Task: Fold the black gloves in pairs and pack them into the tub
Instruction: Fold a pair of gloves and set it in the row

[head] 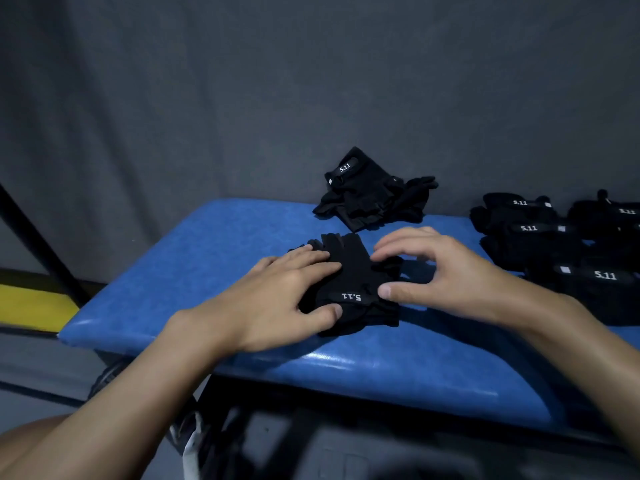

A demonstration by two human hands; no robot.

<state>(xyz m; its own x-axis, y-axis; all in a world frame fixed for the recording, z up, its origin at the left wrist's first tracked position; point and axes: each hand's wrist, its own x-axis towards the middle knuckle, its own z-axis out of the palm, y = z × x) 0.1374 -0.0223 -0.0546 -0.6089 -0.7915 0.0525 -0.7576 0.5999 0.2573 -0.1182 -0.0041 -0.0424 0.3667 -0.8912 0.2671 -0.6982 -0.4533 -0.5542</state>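
Note:
A black fingerless glove pair (353, 275) with a white "5.11" strap label lies stacked in the middle of the blue padded bench (194, 265). My left hand (277, 296) lies flat on its left side, fingers straight, thumb at the near edge. My right hand (433, 271) hovers at its right side with fingers spread and gently bent; the thumb tip touches the strap end and the fingertips touch the glove's upper right edge. No tub is in view.
A loose heap of black gloves (370, 192) lies at the bench's back edge against the grey cloth wall. Several more black gloves (554, 237) are laid at the right. Dark frame parts and floor lie below the bench's near edge.

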